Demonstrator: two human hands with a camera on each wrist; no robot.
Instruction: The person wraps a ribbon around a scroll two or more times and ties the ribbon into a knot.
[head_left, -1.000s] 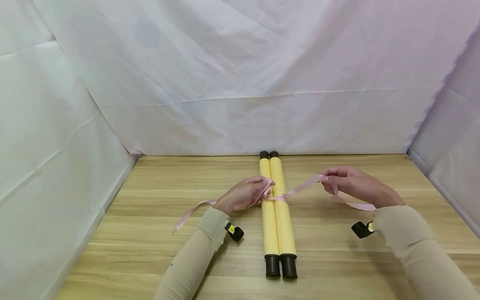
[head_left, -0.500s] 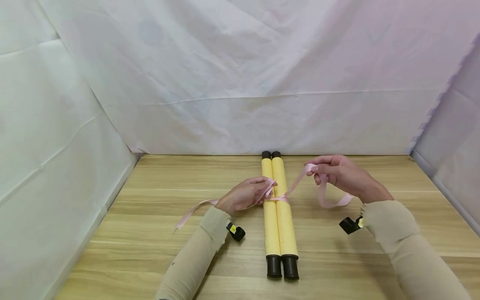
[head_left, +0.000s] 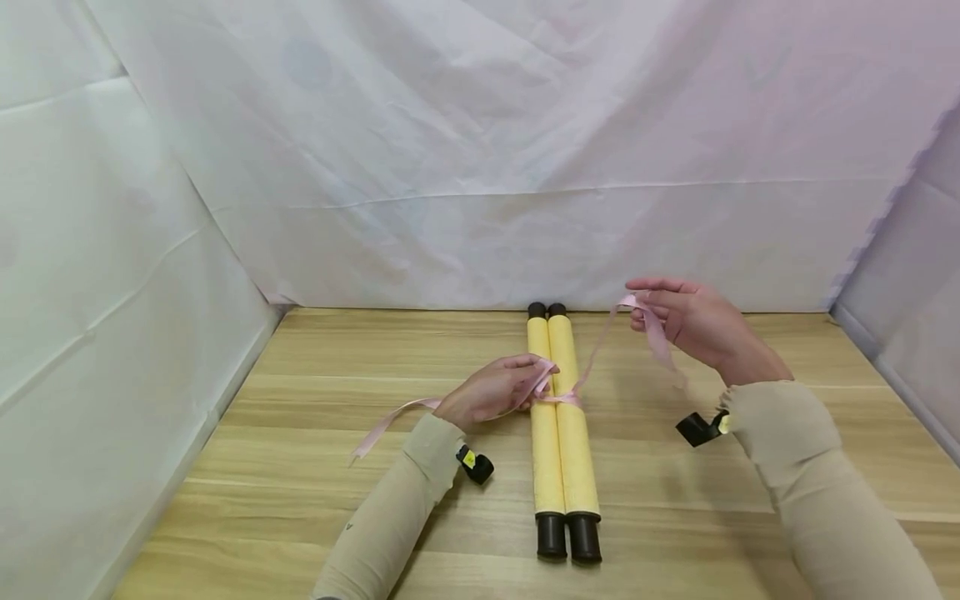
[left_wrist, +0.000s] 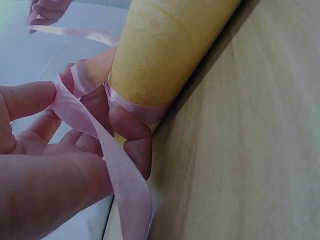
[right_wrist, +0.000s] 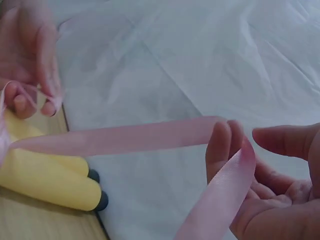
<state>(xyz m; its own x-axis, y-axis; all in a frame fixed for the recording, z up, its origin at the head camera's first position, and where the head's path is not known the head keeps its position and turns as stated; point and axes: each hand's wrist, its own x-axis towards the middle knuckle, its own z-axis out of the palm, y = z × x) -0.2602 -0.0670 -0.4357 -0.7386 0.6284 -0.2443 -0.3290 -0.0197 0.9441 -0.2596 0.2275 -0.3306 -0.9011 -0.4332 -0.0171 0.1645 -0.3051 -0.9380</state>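
Observation:
Two yellow rods with dark end caps lie side by side on the wooden table, one end toward the back. A pink ribbon wraps around them near the middle. My left hand is at the wrap, holding a loop of ribbon between thumb and forefinger; its other fingers curl beside the yellow rod. From that hand a loose ribbon end trails left over the wrist. Raised to the right, my right hand holds the other ribbon length at its fingers, thumb apart, with the tail hanging down.
White cloth hangs behind the table, with more cloth along both sides. The rods' far caps reach nearly to the back cloth. Small black devices are strapped at both wrists. The wooden table extends to either side of the rods.
My right hand has moved up and slightly back, first inward toward the rods, and its ribbon length now rises more steeply. The left hand keeps its hold at the wrap.

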